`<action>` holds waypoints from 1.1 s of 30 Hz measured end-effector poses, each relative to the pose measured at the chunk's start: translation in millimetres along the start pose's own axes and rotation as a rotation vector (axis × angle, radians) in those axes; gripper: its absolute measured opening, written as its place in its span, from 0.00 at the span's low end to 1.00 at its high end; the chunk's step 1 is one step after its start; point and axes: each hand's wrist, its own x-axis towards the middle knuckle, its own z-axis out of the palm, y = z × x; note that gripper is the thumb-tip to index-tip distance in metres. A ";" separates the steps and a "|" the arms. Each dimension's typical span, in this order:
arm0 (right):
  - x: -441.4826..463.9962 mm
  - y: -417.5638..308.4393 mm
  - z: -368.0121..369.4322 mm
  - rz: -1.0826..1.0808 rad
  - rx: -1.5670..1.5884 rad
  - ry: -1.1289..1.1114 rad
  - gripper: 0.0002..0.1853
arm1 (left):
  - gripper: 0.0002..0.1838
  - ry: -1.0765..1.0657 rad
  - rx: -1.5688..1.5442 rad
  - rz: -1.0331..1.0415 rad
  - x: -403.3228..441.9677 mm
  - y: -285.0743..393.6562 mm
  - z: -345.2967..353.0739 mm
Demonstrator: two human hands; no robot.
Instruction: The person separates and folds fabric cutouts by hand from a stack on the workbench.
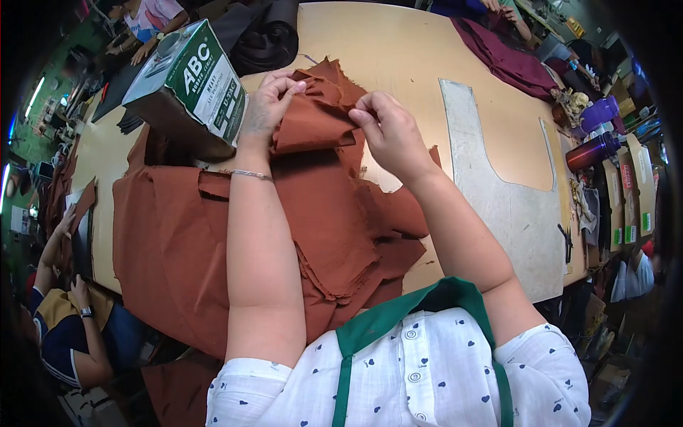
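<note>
Rust-brown fabric (313, 128) is lifted and folded between my two hands above the table. My left hand (269, 107) pinches its upper left edge between thumb and fingers. On the other side, my right hand (390, 128) has thumb and fingertips closed on the right edge of the same cloth. Beneath my forearms lies a pile of rust-brown cloth pieces (171, 235) with frayed edges, spread toward my body. Close to my left wrist stands a green and white ABC rubber cement can (206, 78), resting by the cloth.
A grey flat pattern sheet (491, 206) with a curved cutout lies to the right on the table (384, 43). Black fabric rolls (263, 35) sit at the back, maroon cloth (505, 60) at the far right. Bottles (594, 151) stand along the right edge. A person (85, 320) works at left.
</note>
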 end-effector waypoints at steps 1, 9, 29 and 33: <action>-2.9 -1.1 -0.3 -0.133 0.051 0.019 0.05 | 0.13 0.018 0.072 -0.019 -0.6 -2.0 -0.7; -62.4 -53.2 -28.1 -0.079 0.474 -0.480 0.07 | 0.16 0.240 0.329 -0.211 -3.7 1.7 -8.1; 27.4 4.8 20.5 0.349 0.682 -0.207 0.10 | 0.21 -0.084 -0.080 -0.043 -8.3 16.9 -17.8; -3.3 -7.5 -17.7 0.156 0.629 -0.277 0.08 | 0.37 -0.144 -0.116 -0.191 -14.3 30.8 -26.7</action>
